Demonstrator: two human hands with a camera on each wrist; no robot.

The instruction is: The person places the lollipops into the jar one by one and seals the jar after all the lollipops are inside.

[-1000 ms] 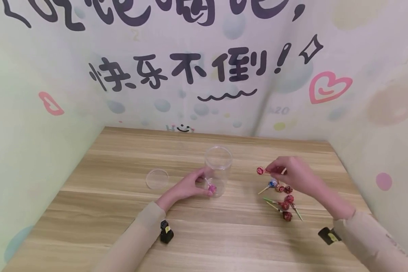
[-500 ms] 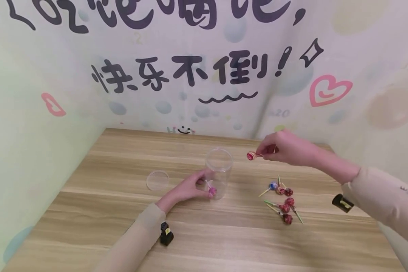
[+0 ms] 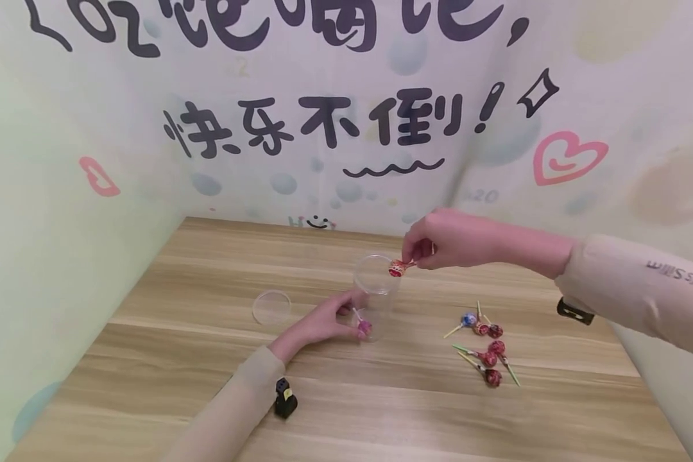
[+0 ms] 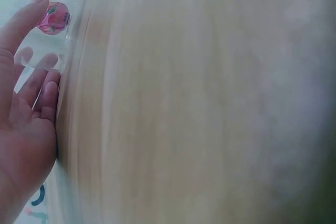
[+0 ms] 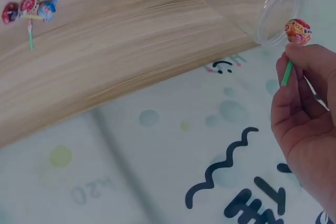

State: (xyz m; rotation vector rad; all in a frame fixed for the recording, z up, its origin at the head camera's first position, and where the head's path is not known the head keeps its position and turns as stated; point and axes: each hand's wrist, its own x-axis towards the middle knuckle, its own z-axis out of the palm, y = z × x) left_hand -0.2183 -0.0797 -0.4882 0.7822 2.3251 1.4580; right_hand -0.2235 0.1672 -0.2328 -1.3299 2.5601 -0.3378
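Observation:
A clear plastic jar (image 3: 381, 305) stands upright on the wooden table, its mouth uncovered. Around its lower side the left hand (image 3: 319, 321) holds it, thumb in front and fingers behind. One pink-wrapped lollipop (image 3: 364, 328) lies inside near the bottom; in the left wrist view this pink lollipop (image 4: 54, 18) shows through the wall beside the thumb. The right hand (image 3: 459, 239) pinches a second lollipop (image 3: 396, 268) by its stick, its red-and-yellow wrapped head at the right edge of the jar's rim. Its green stick (image 5: 286, 74) shows in the right wrist view.
Several wrapped lollipops lie right of the jar, among them a blue one (image 3: 468, 319) and a dark red one (image 3: 493, 377). A round clear lid (image 3: 272, 308) lies flat on the left. A printed cloth wall (image 3: 323, 192) rises behind the table (image 3: 346, 404).
The right hand has lifted the lollipop up from above the pile and carried it left to the jar's rim. The left hand and jar have stayed in place.

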